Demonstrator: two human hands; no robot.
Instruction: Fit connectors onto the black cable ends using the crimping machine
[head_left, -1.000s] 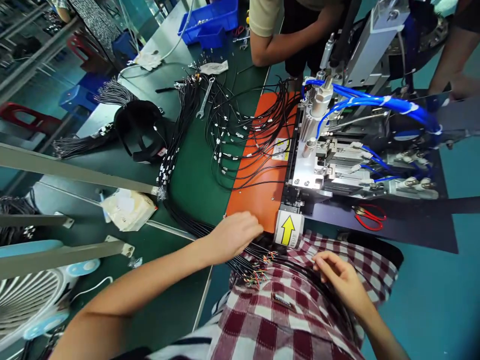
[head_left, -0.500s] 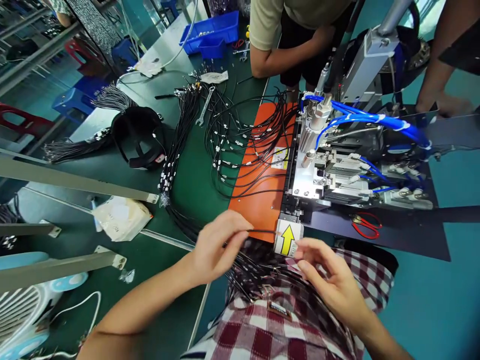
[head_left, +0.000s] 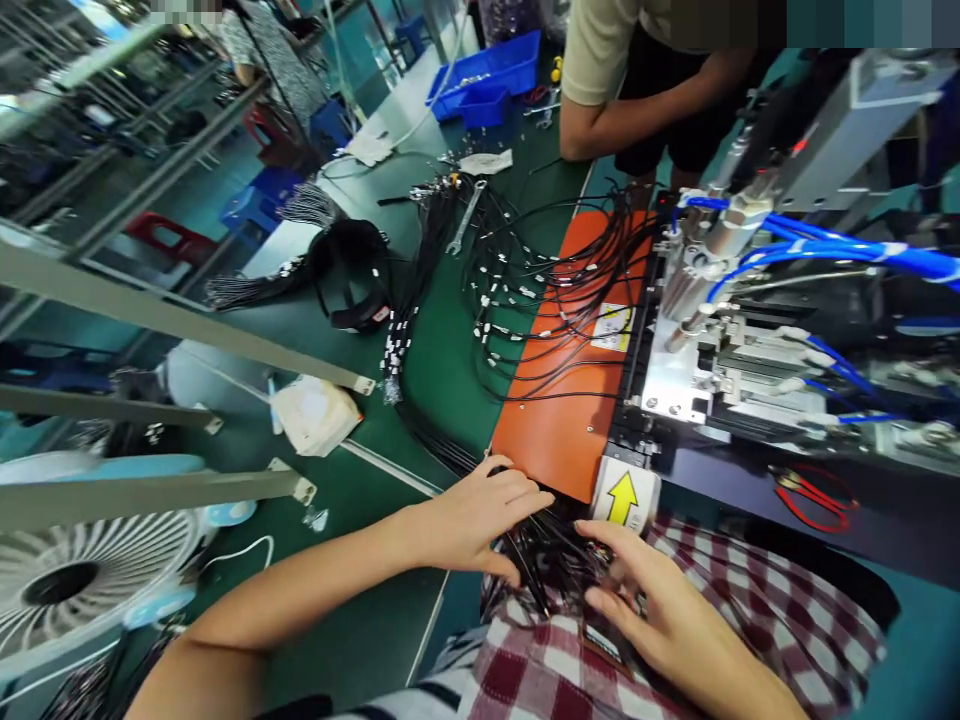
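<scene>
My left hand point(head_left: 480, 520) lies over a bundle of black cables point(head_left: 536, 565) on my lap, thumb and fingers apart around them. No cable is visibly pinched in it. Just right of the bundle, my right hand point(head_left: 645, 595) is half curled with thumb and fingertips apart, close to the cable ends. Ahead of both hands is an orange plate point(head_left: 551, 435), where several black cables point(head_left: 577, 280) with white tags run into the clamping machine point(head_left: 675, 375). A label with a yellow arrow point(head_left: 622, 497) sits at the machine's near corner.
Tied black cables point(head_left: 401, 335), a wrench point(head_left: 466, 218) and a black headset-like strap point(head_left: 349, 275) lie on the green table. Red-handled pliers point(head_left: 814, 498) rest at right. A co-worker's forearm point(head_left: 660, 120) leans in at the far side. Metal bars point(head_left: 172, 320) cross the left, beside a fan point(head_left: 97, 575).
My left hand no longer pinches the single cable over the orange plate; it has dropped to the bundle on my lap. My right hand has also come lower. The view has shifted left.
</scene>
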